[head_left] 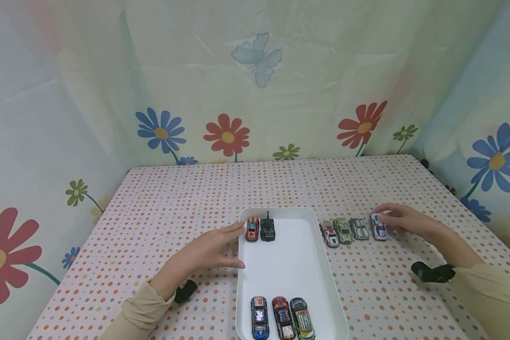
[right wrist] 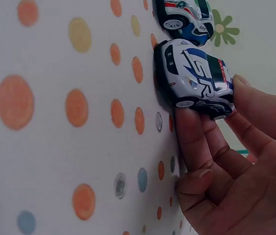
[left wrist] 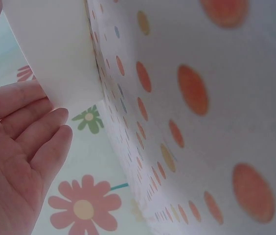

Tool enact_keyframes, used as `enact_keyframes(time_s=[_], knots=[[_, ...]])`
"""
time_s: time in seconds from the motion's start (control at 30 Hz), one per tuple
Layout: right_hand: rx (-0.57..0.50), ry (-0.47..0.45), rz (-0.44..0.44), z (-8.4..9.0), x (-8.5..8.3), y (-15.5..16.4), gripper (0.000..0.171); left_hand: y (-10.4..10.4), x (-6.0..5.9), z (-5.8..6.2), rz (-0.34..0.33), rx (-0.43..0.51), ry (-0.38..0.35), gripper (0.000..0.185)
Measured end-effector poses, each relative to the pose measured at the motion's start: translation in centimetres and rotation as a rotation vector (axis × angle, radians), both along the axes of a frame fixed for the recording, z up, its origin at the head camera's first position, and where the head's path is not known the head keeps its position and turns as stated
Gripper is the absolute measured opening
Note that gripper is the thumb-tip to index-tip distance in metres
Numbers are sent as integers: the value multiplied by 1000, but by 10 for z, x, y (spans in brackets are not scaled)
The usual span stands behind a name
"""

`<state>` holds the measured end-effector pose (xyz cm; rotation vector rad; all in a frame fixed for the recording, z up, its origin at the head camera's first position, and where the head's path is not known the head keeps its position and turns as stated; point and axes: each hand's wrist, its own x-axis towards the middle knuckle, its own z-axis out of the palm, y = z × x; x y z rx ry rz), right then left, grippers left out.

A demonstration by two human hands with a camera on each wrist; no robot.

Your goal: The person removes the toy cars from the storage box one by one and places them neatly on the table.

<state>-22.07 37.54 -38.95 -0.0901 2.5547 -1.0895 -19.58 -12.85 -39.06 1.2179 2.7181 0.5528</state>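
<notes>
Four cars line our worktop (head_left: 161,198); our right hand (head_left: 401,222) pinches the end white car (head_left: 378,226) to lift it, while our flat, relaxed left hand (head_left: 210,252) steadies the tray (head_left: 280,269).

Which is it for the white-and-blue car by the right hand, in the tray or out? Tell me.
Out. The white-and-blue car stands on the dotted tablecloth, last in a row right of the white tray; the right hand grips it.

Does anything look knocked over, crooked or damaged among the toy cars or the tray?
Nothing stands out. The cars in the white tray and the row on the table all sit upright on their wheels. The right hand grips the white and blue car.
</notes>
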Motion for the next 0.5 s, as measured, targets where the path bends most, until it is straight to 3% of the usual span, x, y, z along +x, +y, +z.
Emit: enact_keyframes(time_s=[0.2, 0.5], knots=[[78, 47, 33, -3, -2, -1, 51, 0, 0, 0, 1, -1, -3, 91], [141, 225, 147, -5, -4, -8, 29, -1, 0, -1, -6, 9, 9, 90]])
